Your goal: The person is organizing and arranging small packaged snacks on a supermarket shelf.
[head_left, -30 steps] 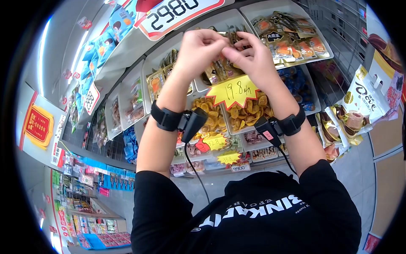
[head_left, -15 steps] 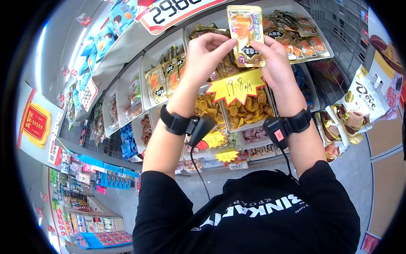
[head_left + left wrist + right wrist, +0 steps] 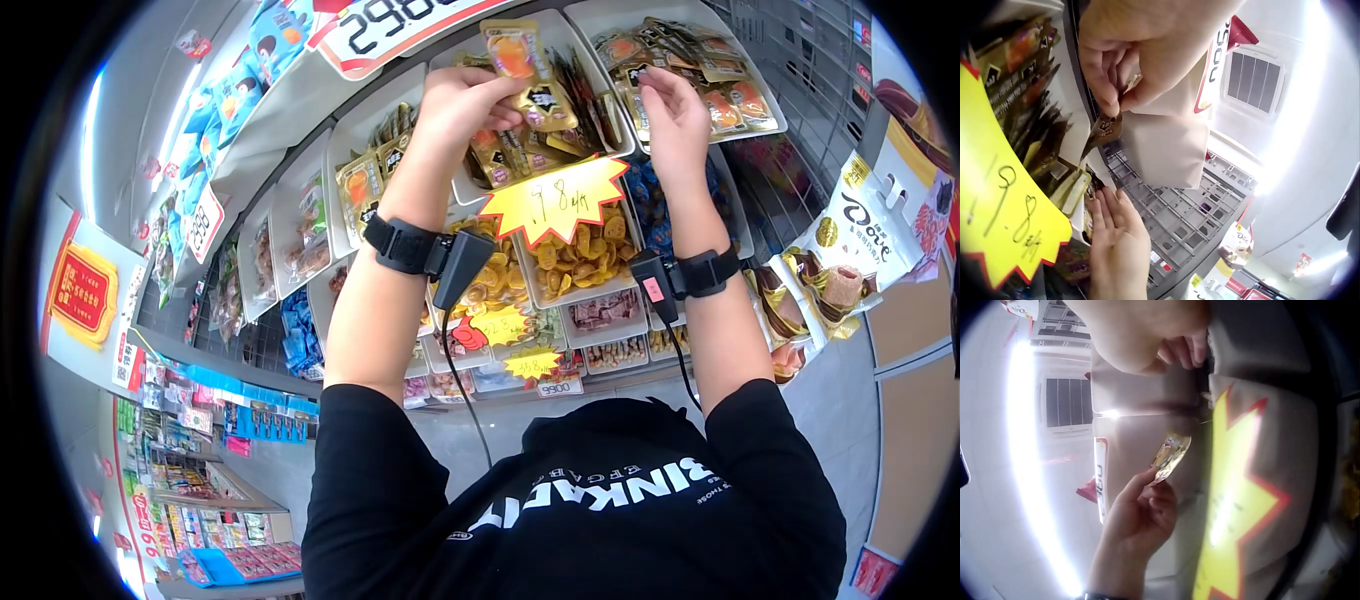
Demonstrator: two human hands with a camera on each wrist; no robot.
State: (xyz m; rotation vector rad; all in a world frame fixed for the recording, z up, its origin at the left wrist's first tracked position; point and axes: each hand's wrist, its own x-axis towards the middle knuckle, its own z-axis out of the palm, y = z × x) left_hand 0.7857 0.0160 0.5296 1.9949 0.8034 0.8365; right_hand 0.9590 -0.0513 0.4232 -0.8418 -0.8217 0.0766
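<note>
My left hand (image 3: 462,105) pinches a gold snack packet (image 3: 513,52) with an orange picture by its edge, above the middle tray of similar packets (image 3: 490,155). In the right wrist view that packet (image 3: 1171,455) stands out from the thumb and fingers. Over the left part of the right-hand tray, my right hand (image 3: 680,125) has its fingertips close to more gold packets (image 3: 745,100). The left wrist view shows the right hand (image 3: 1119,240) with fingers extended and the palm bare.
A yellow starburst price sign (image 3: 560,203) stands in front of the middle tray. Below are trays of dried yellow slices (image 3: 570,270). Blue-wrapped sweets (image 3: 655,215) lie under my right forearm. A large price card (image 3: 385,35) hangs at the back, and Dove bags (image 3: 855,225) at right.
The hands met over the middle tray, then both held the packet up. Now the left hand alone has it, moved left, while the right hand has let go and moved right.
</note>
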